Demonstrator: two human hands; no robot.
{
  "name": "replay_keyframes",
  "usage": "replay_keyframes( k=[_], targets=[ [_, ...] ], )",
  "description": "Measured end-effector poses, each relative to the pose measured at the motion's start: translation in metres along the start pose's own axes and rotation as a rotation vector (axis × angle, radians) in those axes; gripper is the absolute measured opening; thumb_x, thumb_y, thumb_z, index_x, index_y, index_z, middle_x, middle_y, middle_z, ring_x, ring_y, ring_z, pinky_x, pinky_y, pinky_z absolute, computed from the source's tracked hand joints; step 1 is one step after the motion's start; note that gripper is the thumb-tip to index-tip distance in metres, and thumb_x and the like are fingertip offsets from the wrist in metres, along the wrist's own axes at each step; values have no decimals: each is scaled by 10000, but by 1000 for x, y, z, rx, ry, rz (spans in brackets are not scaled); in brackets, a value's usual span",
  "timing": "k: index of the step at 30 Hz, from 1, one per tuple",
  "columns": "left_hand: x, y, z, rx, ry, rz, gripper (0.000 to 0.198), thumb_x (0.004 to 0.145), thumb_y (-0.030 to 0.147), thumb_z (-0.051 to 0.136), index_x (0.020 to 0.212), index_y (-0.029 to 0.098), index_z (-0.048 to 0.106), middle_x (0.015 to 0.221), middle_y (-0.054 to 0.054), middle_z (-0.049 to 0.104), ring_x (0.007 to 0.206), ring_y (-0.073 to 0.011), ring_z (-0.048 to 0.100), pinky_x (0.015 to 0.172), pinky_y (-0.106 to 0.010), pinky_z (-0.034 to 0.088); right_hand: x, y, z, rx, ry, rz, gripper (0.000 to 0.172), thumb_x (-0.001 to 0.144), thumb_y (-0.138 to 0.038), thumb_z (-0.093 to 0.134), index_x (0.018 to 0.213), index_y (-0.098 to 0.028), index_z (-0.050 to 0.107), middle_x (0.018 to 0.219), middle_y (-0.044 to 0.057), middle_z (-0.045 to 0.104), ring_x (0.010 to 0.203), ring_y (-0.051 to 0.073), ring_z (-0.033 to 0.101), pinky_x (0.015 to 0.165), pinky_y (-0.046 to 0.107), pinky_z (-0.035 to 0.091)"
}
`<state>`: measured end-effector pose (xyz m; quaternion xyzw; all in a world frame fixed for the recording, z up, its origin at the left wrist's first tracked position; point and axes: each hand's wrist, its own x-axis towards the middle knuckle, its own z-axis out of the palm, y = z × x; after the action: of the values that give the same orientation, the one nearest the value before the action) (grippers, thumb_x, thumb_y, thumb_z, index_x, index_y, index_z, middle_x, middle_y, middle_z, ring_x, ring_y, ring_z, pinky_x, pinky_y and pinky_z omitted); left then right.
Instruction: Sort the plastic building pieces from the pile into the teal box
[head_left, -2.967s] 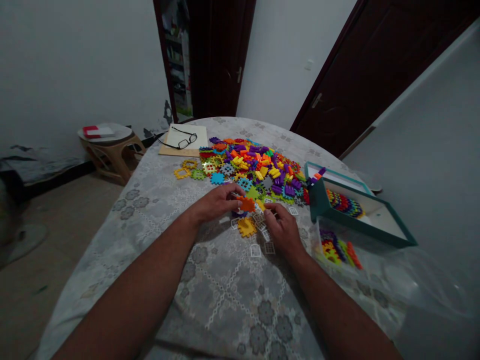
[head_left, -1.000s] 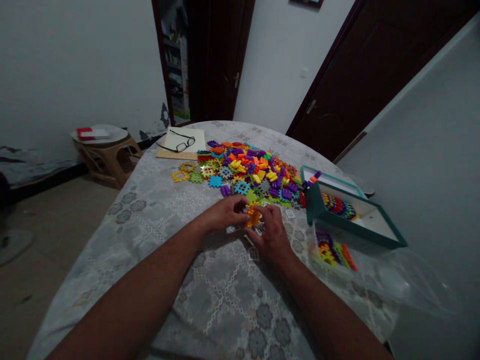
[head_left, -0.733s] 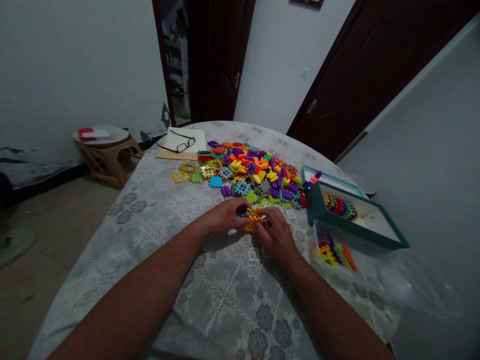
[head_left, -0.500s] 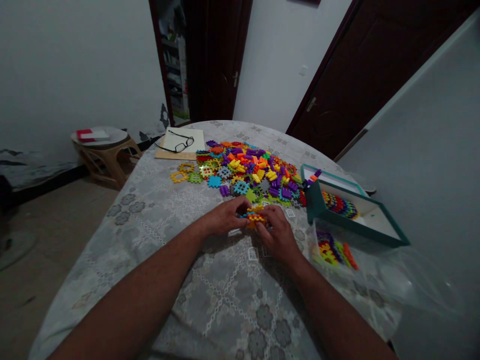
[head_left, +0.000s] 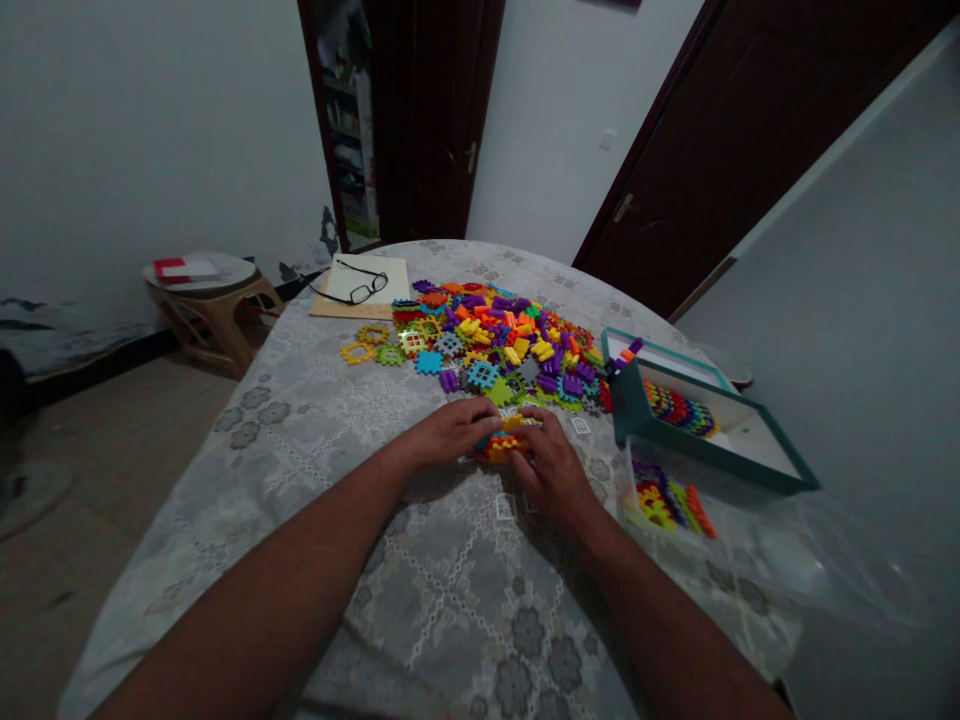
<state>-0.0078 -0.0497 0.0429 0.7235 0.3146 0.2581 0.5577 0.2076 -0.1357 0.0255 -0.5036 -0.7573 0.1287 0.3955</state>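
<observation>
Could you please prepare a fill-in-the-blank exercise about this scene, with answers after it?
Of the left hand and right hand, both on toothed pieces, the ____ hand is nearer the teal box.
A pair of black ____ lies on the pale pad.
The stool stands on the ____ side of the table.
The loose window-shaped piece nearest the camera is coloured ____.

Missing words: right; glasses; left; white

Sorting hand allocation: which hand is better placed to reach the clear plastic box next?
Likely the right hand: the clear plastic box lies on its side; the left hand is farther off. Both hands are on toothed pieces, though.
</observation>
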Motion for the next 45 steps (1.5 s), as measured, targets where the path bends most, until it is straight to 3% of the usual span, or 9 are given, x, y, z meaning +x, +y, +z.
replay_keyframes(
  k=[4, 7, 11, 17, 22, 27, 32, 40, 45],
  targets=[
    [-1, 3, 1, 1, 37, -1, 258, 1013, 457, 608, 1026, 201, 637, 951, -43, 663, 773, -181, 641, 657, -300, 549, 2, 1, -6, 9, -11, 10, 177, 984, -194, 613, 1137, -244, 689, 1462, 134, 583, 1304, 285, 639, 1063, 449, 561],
    [-2, 5, 0, 58, 37, 32, 129, 991, 319, 587, 1038, 205, 626, 968, -37, 675, 820, -180, 633, 728, -310, 536, 5, -3, -16, -18, -85, 4, 117, 986, -193, 602, 1071, -234, 672, 1182, 90, 704, 1085, 245, 685, 934, 377, 553],
    [-2, 5, -2, 178, -4, 93, 130, 956, 194, 588, 1076, 218, 634, 992, -31, 680, 904, -190, 615, 815, -316, 497, 6, -9, -28, -84, -192, 59, 71, 983, -194, 595, 1007, -224, 654, 921, 25, 685, 830, 194, 639, 764, 313, 470],
    [-5, 6, 3, 337, -15, 93, 297, 931, 115, 583, 1184, 263, 629, 1038, -26, 723, 952, -205, 630, 869, -321, 461, 9, -9, -42, -84, -262, 14, 113, 974, -172, 565, 1030, -228, 645, 1008, 46, 683, 939, 219, 642, 828, 327, 467],
    [-8, 10, 7, 432, -52, 76, 206, 884, 114, 598, 1041, 245, 626, 980, -20, 703, 877, -204, 603, 817, -315, 420, 8, -4, -40, -106, -278, 43, 135, 1006, -175, 566, 1096, -225, 653, 1004, 42, 682, 925, 218, 645, 827, 331, 459],
    [-10, 12, 8, 460, -89, 71, 251, 862, 129, 648, 1081, 251, 631, 982, -24, 704, 861, -212, 608, 771, -312, 404, 5, 1, -32, -143, -241, 12, 133, 1018, -185, 602, 1139, -224, 642, 1082, 67, 665, 998, 235, 645, 871, 350, 490],
    [-10, 11, 9, 512, -65, 81, 143, 889, 149, 650, 996, 242, 632, 975, -33, 704, 877, -218, 611, 782, -317, 414, 3, 2, -30, -179, -184, 29, 147, 1002, -198, 657, 1138, -253, 645, 1188, 84, 626, 1066, 247, 644, 911, 375, 531],
    [-11, 12, 9, 469, -61, 62, 198, 884, 127, 658, 1034, 253, 629, 938, -15, 705, 845, -209, 610, 746, -307, 402, 7, -3, -34, -105, -157, -2, 145, 1006, -189, 631, 1117, -240, 708, 1085, 75, 636, 974, 228, 637, 868, 363, 537],
    [-10, 9, 10, 526, -41, 108, 130, 887, 153, 672, 981, 235, 634, 959, -40, 696, 863, -221, 597, 771, -329, 407, 10, -6, -41, -84, -167, -5, 129, 996, -196, 619, 1075, -230, 715, 992, 55, 662, 909, 213, 633, 824, 340, 504]
  ],
)
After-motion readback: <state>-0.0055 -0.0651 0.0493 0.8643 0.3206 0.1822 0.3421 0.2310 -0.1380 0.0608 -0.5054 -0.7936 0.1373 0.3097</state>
